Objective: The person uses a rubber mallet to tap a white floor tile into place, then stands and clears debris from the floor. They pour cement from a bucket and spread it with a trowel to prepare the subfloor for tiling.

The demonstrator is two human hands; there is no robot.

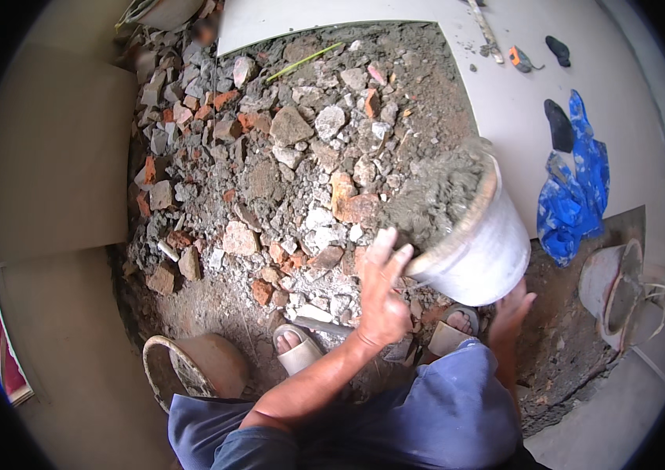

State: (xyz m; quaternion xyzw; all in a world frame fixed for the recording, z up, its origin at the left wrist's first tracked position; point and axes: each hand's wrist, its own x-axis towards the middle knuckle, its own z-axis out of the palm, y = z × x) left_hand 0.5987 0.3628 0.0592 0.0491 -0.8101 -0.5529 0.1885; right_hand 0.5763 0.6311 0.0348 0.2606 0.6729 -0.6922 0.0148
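A whitish bucket (482,249) is tipped on its side in front of me, its mouth facing the rubble to the left. Grey wet mortar (436,197) spills out over its rim onto the stones. My left hand (384,294) grips the near side of the rim, fingers close to the mortar. Under the bucket's base, my right hand (509,309) supports it; part of that hand is hidden behind the bucket and my knee.
Broken bricks and stones (291,125) cover the ground ahead. A dirty bucket (211,364) lies at the near left, another bucket (608,286) at the right. Blue plastic gloves (575,184), a tape measure (519,59) and a pale stick (486,31) lie on the white boards (497,102).
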